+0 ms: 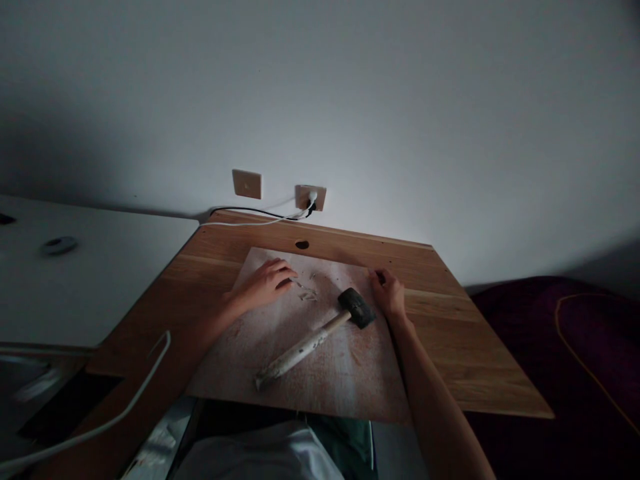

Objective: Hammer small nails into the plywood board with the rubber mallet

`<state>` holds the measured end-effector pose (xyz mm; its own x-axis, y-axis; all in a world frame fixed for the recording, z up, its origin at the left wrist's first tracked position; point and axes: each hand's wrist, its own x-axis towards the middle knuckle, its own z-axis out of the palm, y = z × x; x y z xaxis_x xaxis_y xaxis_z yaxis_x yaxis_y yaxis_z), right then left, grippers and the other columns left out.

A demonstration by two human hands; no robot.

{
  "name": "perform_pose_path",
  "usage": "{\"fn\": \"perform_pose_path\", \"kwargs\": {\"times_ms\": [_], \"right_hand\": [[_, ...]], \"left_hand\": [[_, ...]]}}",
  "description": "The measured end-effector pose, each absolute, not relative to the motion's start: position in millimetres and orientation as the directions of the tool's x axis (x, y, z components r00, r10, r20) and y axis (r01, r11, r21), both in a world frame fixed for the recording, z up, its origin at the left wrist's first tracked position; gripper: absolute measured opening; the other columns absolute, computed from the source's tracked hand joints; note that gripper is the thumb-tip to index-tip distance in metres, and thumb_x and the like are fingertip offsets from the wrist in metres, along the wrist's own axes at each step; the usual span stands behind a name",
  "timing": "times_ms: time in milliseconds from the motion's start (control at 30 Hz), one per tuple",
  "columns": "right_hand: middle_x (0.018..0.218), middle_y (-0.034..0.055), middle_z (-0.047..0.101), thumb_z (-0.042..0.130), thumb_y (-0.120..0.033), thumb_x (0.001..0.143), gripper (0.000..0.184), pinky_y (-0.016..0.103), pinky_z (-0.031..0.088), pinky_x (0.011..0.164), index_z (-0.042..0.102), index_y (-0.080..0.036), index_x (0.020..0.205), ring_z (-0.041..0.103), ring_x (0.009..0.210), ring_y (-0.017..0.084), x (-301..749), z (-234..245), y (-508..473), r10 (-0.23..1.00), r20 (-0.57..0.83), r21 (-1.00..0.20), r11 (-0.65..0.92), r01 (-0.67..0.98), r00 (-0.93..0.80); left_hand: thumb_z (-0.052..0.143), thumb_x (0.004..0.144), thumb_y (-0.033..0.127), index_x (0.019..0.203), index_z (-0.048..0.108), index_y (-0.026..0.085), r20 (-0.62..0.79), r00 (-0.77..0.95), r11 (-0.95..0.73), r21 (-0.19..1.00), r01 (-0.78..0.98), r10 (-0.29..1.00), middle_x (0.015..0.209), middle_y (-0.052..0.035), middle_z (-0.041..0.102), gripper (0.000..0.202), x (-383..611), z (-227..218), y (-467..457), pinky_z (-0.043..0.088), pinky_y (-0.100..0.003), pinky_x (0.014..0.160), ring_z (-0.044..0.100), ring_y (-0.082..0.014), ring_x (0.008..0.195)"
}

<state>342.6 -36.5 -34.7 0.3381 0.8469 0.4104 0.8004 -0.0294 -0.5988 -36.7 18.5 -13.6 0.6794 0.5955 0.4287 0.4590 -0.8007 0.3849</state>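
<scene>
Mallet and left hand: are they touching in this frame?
Apart. The head view shows the surface of the board plainly between the mallet and the left hand.

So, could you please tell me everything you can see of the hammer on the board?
The hammer has a dark, blocky head, possibly rubber, and a long, pale handle that looks like worn wood with dark blotches. It lies slantwise on the board, its head toward the right hand and its handle end near the board's near edge. Neither that hand nor the left hand touches it.
</scene>
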Motion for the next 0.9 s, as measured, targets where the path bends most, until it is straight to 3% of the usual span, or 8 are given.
{"fn": "perform_pose_path", "kwargs": {"times_ms": [267, 733, 900], "right_hand": [[0.084, 0.0157, 0.079, 0.048, -0.063, 0.094, 0.051, 0.038, 0.054, 0.078, 0.075, -0.020, 0.086, 0.071, 0.079, 0.028, 343.3, -35.2, -36.1, 0.848, 0.407, -0.604, -0.030, 0.796, 0.341], [0.085, 0.0166, 0.080, 0.047, -0.063, 0.092, 0.051, 0.038, 0.053, 0.075, 0.074, -0.021, 0.084, 0.071, 0.078, 0.029, 342.5, -34.2, -36.1, 0.846, 0.409, -0.600, -0.033, 0.799, 0.342], [0.084, 0.0168, 0.080, 0.046, -0.064, 0.092, 0.052, 0.038, 0.054, 0.075, 0.074, -0.021, 0.084, 0.071, 0.077, 0.029, 342.4, -34.5, -35.9, 0.842, 0.415, -0.598, -0.033, 0.801, 0.345]], "left_hand": [[0.059, 0.105, 0.022, 0.103, 0.077, 0.024, 0.423, 0.689, -0.803, 0.405, 0.438, 0.589, 0.106, -0.0061, 0.069, 0.018, -36.6, -12.8, 18.7, 0.055, -0.039, 0.102, 0.066, -0.0229, 0.107], [0.052, 0.106, 0.024, 0.106, 0.073, 0.024, 0.411, 0.664, -0.773, 0.447, 0.451, 0.625, 0.115, -0.0063, 0.067, 0.021, -36.3, -6.1, 15.2, 0.054, -0.039, 0.108, 0.064, -0.0232, 0.114], [0.052, 0.106, 0.025, 0.106, 0.072, 0.024, 0.415, 0.644, -0.759, 0.456, 0.464, 0.643, 0.114, -0.0062, 0.064, 0.020, -36.1, -6.1, 14.1, 0.055, -0.038, 0.105, 0.066, -0.0224, 0.109]]}}
